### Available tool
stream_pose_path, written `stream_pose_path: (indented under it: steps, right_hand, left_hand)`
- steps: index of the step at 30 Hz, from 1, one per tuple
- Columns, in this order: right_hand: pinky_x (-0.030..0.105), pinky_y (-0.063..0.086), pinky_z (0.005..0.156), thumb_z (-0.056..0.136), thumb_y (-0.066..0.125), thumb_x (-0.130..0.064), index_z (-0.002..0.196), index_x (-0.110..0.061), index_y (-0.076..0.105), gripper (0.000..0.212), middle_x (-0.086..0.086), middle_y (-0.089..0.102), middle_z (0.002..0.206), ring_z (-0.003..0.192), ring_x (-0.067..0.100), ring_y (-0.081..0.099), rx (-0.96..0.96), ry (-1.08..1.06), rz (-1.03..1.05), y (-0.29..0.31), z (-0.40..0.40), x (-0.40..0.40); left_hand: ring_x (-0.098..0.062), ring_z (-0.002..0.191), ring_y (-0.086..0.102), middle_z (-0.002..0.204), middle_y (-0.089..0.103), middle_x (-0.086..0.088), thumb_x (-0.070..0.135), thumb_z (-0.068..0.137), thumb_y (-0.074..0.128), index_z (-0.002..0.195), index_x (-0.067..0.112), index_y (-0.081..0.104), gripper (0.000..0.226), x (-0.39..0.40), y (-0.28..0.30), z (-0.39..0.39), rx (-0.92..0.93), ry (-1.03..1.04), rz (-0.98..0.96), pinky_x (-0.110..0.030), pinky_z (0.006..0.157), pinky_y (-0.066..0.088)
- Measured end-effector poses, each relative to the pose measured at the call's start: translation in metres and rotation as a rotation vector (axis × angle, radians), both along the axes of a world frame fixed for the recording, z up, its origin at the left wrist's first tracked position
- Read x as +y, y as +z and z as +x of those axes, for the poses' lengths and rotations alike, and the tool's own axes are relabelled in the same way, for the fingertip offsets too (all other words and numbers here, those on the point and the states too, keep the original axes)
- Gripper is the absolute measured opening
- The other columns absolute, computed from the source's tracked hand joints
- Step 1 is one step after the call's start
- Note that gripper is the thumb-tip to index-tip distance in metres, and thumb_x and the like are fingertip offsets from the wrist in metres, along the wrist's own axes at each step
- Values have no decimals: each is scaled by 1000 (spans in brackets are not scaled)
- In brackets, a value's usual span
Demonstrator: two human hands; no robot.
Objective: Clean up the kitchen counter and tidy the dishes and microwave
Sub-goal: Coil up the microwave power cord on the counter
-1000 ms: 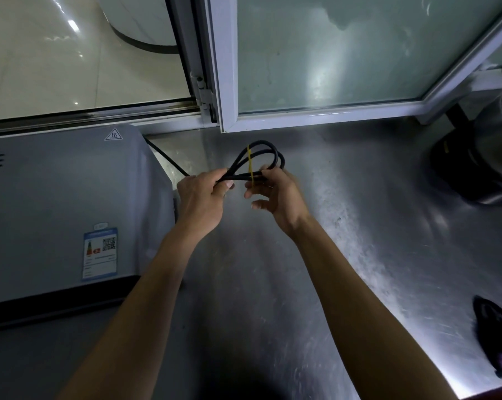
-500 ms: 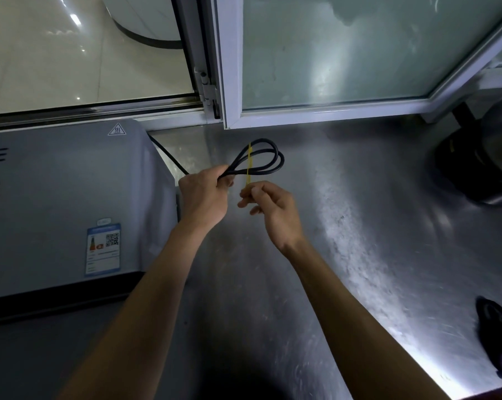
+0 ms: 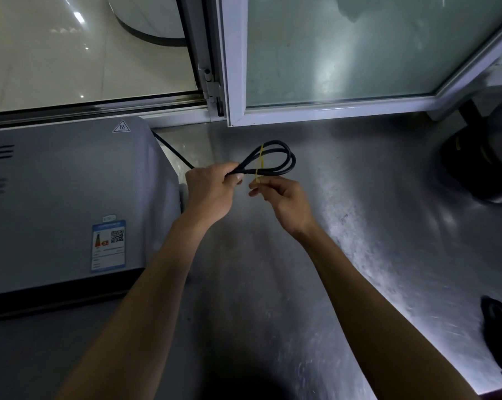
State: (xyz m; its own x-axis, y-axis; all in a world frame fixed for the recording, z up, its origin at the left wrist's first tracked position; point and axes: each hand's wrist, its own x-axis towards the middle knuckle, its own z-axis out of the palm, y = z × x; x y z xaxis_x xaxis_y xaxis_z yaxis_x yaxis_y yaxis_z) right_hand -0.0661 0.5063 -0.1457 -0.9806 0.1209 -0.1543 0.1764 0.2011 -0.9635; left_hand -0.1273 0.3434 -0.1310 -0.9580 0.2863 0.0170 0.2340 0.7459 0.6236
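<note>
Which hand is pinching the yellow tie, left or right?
The right hand pinches the thin yellow tie; the left hand grips the looped black power cord instead.

Both arms reach forward, left hand (image 3: 207, 192) fisted, right hand (image 3: 284, 202) pinching fingertips together.

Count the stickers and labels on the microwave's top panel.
2. A triangular hot-surface warning sticker sits near the back right corner of the microwave; a blue-bordered label with a QR code sits near the front right. Others may lie out of view leftward.

One microwave (image 3: 65, 203), one looped cord (image 3: 275, 160), one yellow band (image 3: 259, 166).
</note>
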Motion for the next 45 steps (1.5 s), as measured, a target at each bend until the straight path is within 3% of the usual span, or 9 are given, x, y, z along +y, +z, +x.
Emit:
stream_pose_path:
  steps: [8,11,15,20,28,33,40,43,45]
  right_hand:
    - [15,45,80,84,47,9,99,-9,74,36,-1,72,94,89,6,66,154,269,265,4,8,-15]
    - [19,48,85,81,45,9,101,-10,75,40,-1,73,96,93,8,66,122,290,201,7,15,-16]
    - [25,49,90,83,44,11,102,-7,74,41,3,74,96,97,10,67,44,261,70,11,17,-18]
    - [31,45,78,85,42,18,94,6,72,33,10,75,97,97,25,68,93,13,-276,28,15,-2]
    - [24,48,96,90,46,16,95,-7,75,38,7,76,104,111,20,67,167,-72,-359,31,14,2]
    - [23,49,95,91,45,18,102,1,73,35,9,76,105,110,18,68,223,-74,-355,33,13,-3]
    - [16,52,79,96,50,13,118,10,66,27,13,65,126,121,20,63,432,-56,-145,44,3,0]
    - [34,56,93,95,55,12,122,1,66,31,8,64,130,119,20,65,611,-60,140,45,-9,5]
    - [47,58,89,93,60,12,124,-6,68,36,5,65,130,114,12,67,711,-107,335,42,-17,9]
  left_hand:
    - [-11,64,57,61,59,15,25,100,55,74,32,57,27,6,3,-9,-9,29,-57,-29,71,36]
    - [-18,76,67,74,70,9,25,99,54,76,32,62,26,6,-4,-10,-21,17,-93,-37,83,46]
    - [-22,74,66,68,67,6,25,98,55,73,24,61,26,5,-6,-12,-60,-17,-127,-45,87,48]
    - [-25,88,68,89,75,4,24,101,53,105,27,75,22,3,1,-10,-81,-22,-142,-44,91,48]
    - [-23,80,68,79,72,5,31,101,50,98,28,74,24,4,-1,-9,-87,-34,-173,-43,86,50]
    - [-25,79,69,81,74,3,33,101,51,99,29,73,23,1,-1,-7,-87,-45,-182,-43,85,50]
    - [-27,73,67,78,73,0,28,100,52,94,25,73,22,3,6,-1,2,-78,-158,-44,76,51]
    - [-26,73,67,76,72,1,25,99,53,97,23,74,21,5,11,2,9,-51,-84,-45,76,52]
    - [-24,71,67,76,72,1,25,99,55,96,23,74,20,5,14,5,20,-37,-55,-44,75,53]
